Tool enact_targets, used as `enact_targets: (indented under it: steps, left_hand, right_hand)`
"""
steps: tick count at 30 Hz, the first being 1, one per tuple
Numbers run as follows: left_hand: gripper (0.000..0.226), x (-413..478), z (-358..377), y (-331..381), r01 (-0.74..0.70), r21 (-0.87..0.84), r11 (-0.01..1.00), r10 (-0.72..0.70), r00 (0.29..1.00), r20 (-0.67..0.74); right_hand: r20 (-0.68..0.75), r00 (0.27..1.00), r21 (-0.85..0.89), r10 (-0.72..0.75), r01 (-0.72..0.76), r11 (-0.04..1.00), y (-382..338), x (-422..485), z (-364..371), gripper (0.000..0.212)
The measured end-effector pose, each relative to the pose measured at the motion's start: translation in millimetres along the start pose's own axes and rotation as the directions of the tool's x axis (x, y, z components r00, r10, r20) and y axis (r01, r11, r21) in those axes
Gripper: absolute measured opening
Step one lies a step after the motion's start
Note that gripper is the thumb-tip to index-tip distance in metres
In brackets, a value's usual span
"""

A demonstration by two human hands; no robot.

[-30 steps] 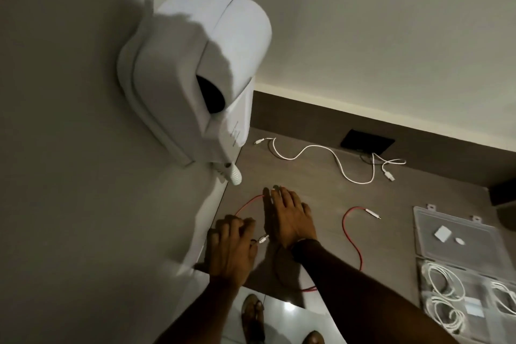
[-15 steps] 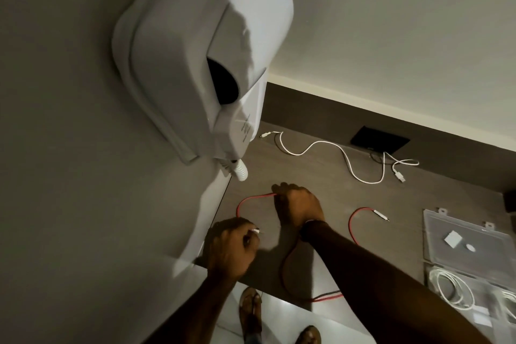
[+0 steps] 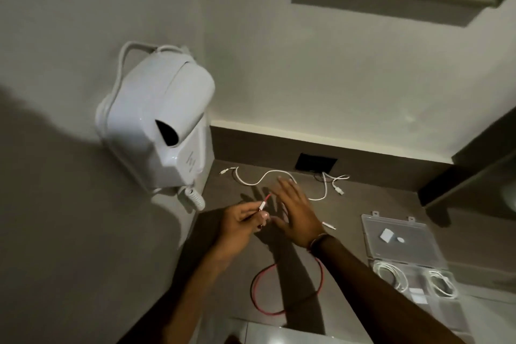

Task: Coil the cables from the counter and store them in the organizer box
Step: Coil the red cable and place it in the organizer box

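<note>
A grey-brown desk (image 3: 363, 204) meets pale walls. The left hand (image 3: 240, 225) pinches the red cable (image 3: 258, 285) by its plug; the right hand (image 3: 296, 212) hovers, fingers spread. The organizer box (image 3: 402, 248) lies open, right.

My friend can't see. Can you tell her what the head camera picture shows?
The left hand pinches one end of a red cable above a counter, the right hand open beside it. A white cable lies behind; an open organizer box sits right.
</note>
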State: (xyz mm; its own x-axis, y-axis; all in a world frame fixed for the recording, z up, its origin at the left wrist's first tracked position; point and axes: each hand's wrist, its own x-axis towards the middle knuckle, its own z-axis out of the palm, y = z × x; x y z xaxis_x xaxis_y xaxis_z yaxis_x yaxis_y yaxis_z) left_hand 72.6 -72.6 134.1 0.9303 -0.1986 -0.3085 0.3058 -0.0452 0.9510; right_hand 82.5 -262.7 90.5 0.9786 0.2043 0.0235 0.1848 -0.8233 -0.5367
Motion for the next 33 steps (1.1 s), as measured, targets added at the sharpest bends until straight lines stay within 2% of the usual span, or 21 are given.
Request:
enact_targets:
  steps: [3, 5, 7, 9, 12, 14, 16, 18, 19, 20, 23, 25, 27, 28, 29, 30, 31, 32, 33]
  left_hand:
    - [0.027, -5.3, 4.1, 22.4, -0.022, 0.004, 1.0, 0.022, 0.998, 0.067]
    - [0.023, -10.9, 3.2, 32.5, -0.044, 0.163, 0.986, 0.029, 0.996, 0.089]
    - [0.019, -17.8, 2.9, 36.7, -0.098, 0.377, 0.921, 0.043, 0.987, 0.152]
    - [0.023, -24.9, 5.4, 39.8, -0.09, 0.416, 0.905, -0.006, 0.974, 0.225]
    - [0.027, -35.2, 13.3, 44.9, 0.044, 0.207, 0.977, -0.104, 0.95, 0.293]
    - [0.027, -39.7, 17.6, 48.5, 0.142, -0.068, 0.988, -0.117, 0.952, 0.283]
    - [0.026, -40.7, 22.1, 53.4, 0.185, -0.39, 0.902, -0.088, 0.963, 0.254]
    - [0.03, -36.7, 27.2, 57.5, 0.177, -0.634, 0.753, -0.059, 0.978, 0.202]
    - [0.033, -33.7, 29.1, 59.2, 0.132, -0.691, 0.711, -0.028, 0.987, 0.159]
    - [0.034, -30.6, 31.1, 61.1, 0.064, -0.685, 0.725, 0.014, 0.994, 0.108]
    - [0.034, -22.0, 32.7, 61.9, -0.114, -0.483, 0.868, 0.111, 0.993, -0.035]
    - [0.031, -17.2, 31.0, 61.3, -0.113, -0.441, 0.89, 0.104, 0.994, -0.045]
    - [0.025, -13.2, 33.9, 60.6, -0.083, -0.423, 0.902, 0.074, 0.997, -0.038]
    - [0.021, -13.4, 35.5, 59.9, -0.114, -0.34, 0.934, 0.098, 0.993, -0.063]
    - [0.019, -13.8, 36.1, 57.5, -0.181, -0.174, 0.968, 0.166, 0.981, -0.097]
    - [0.02, -14.8, 35.7, 54.3, -0.267, 0.061, 0.962, 0.272, 0.957, -0.099]
    - [0.023, -16.6, 34.4, 50.1, -0.348, 0.313, 0.884, 0.381, 0.923, -0.049]
    - [0.028, -19.6, 33.2, 47.7, -0.395, 0.492, 0.776, 0.439, 0.898, 0.029]
    - [0.031, -21.1, 32.9, 45.1, -0.419, 0.565, 0.711, 0.451, 0.888, 0.092]
  right_hand:
    - [-0.053, 0.998, 0.261, -0.027, 0.04, 0.965, -2.0, -7.2, -30.7, 0.007]
    - [-0.014, 0.999, 0.39, 0.029, -0.021, 0.921, -0.7, -13.6, -48.4, 0.013]
    - [0.033, 0.998, 0.478, 0.051, -0.06, 0.876, 0.8, -19.6, -61.2, 0.016]
    - [0.04, 0.997, 0.503, 0.065, -0.077, 0.861, -1.8, -23.3, -70.5, 0.016]
    - [-0.037, 0.99, 0.615, 0.135, -0.084, 0.784, -9.1, -28.1, -79.3, 0.015]
    - [-0.09, 0.977, 0.7, 0.192, -0.075, 0.71, -15.7, -33.6, -79.0, 0.016]
    - [-0.1, 0.969, 0.737, 0.228, -0.082, 0.671, -25.6, -41.1, -75.8, 0.019]
    - [-0.082, 0.978, 0.698, 0.191, -0.081, 0.712, -38.8, -50.0, -70.1, 0.025]
    - [-0.073, 0.985, 0.655, 0.154, -0.069, 0.752, -45.2, -53.8, -66.8, 0.026]
    - [-0.058, 0.99, 0.6, 0.125, -0.066, 0.798, -50.7, -57.9, -64.4, 0.027]
    - [-0.001, 0.996, 0.355, 0.088, -0.082, 0.931, -61.9, -70.7, -70.0, 0.03]
    - [0.056, 0.998, 0.159, 0.006, -0.014, 0.987, -67.9, -75.1, -82.5, 0.033]
    - [0.091, 0.993, -0.009, -0.069, 0.07, 0.998, -73.6, -75.7, -94.5, 0.033]
    - [0.093, 0.992, -0.036, -0.085, 0.088, 0.995, -76.6, -75.0, -99.6, 0.032]
    - [0.09, 0.992, -0.03, -0.09, 0.093, 0.995, -78.9, -74.3, -104.8, 0.031]
    - [0.09, 0.992, -0.01, -0.094, 0.095, 0.995, -81.2, -73.2, -111.3, 0.029]
    - [0.087, 0.991, 0.004, -0.104, 0.104, 0.995, -83.6, -72.0, -119.1, 0.026]
    - [0.067, 0.99, -0.002, -0.12, 0.121, 0.993, -84.2, -69.3, -127.5, 0.024]
    - [0.028, 0.99, -0.016, -0.139, 0.139, 0.99, -82.1, -64.6, -136.0, 0.022]
